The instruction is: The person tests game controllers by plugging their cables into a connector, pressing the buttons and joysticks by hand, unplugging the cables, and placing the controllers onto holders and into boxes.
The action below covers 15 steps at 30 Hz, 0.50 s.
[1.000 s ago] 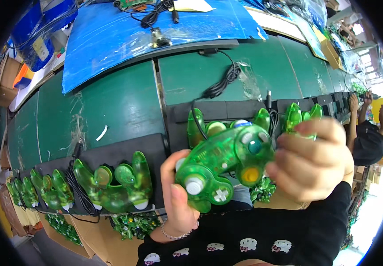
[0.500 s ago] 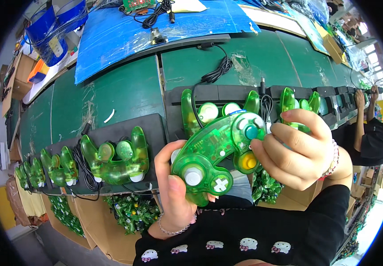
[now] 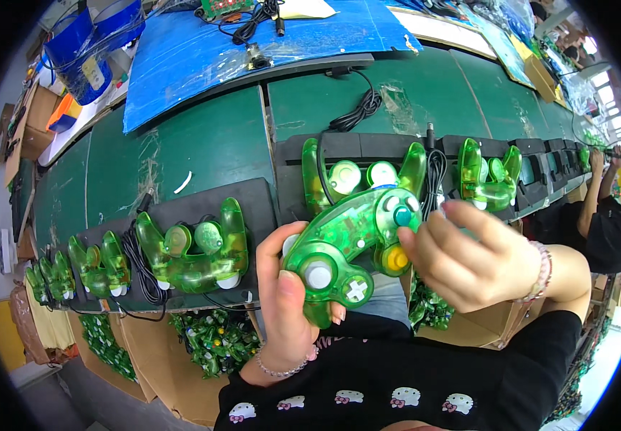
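Note:
My left hand (image 3: 287,287) is closed round the left grip of a translucent green game controller (image 3: 341,241), held tilted above the table's front edge. A white stick, a white cross pad, a teal button and a yellow stick show on its face. My right hand (image 3: 472,255) hovers at the controller's right side, fingers loosely bent and smeared by motion. One fingertip is beside the teal button and the yellow stick; I cannot tell whether it touches them. No object shows in that hand. Behind the held controller, another green controller (image 3: 412,169) lies on a black stand.
More green controllers (image 3: 194,255) rest along black stands (image 3: 249,197) to both sides. Coiled black cables (image 3: 357,111) lie on the green table (image 3: 203,147). Beyond is a blue board (image 3: 181,72). Boxes of green controller parts (image 3: 213,345) stand below. A co-worker's arms (image 3: 592,190) reach in at far right.
My right hand has shifted slightly down, its fingers now blurred. The held controller has turned a little and stays in my left hand. The whole view has shifted slightly.

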Tool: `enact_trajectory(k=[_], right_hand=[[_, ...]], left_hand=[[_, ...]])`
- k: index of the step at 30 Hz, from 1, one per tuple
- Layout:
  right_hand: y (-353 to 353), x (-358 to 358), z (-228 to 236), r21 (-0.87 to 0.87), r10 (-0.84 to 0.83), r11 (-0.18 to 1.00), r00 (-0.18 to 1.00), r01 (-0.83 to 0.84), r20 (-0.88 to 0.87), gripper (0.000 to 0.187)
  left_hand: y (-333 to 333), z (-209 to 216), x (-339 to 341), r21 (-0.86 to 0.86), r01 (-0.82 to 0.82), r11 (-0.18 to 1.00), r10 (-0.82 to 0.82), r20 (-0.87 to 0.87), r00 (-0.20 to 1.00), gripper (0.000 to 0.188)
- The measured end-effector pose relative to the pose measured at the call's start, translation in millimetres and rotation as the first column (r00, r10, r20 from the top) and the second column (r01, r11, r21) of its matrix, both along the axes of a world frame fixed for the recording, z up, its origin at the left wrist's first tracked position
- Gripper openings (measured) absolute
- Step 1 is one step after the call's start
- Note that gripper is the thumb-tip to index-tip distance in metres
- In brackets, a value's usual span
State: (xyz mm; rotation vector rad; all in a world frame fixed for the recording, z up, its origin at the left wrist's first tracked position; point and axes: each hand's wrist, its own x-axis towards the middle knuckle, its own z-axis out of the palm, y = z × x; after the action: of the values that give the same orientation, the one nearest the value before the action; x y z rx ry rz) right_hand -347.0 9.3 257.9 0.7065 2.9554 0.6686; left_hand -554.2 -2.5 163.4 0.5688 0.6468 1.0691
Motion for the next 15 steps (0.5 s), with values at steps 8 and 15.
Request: enact_trajectory(k=[8, 15], right_hand=[[65.8, -1.7, 28.3, -0.067, -0.149, 0.989, 0.889, 0.134, -0.434, 0.018], [184.1, -10.3, -62.3, -0.400, -0.773, 0.604, 0.629, 0.689, -0.084, 0.058]], left_hand=[[6.1, 2.7, -14.9, -0.076, -0.033, 0.997, 0.038, 0.073, 0.997, 0.053], [-8.4, 15.8, -16.6, -0.020, -0.031, 0.999, 0.032, 0.056, 0.998, 0.050]])
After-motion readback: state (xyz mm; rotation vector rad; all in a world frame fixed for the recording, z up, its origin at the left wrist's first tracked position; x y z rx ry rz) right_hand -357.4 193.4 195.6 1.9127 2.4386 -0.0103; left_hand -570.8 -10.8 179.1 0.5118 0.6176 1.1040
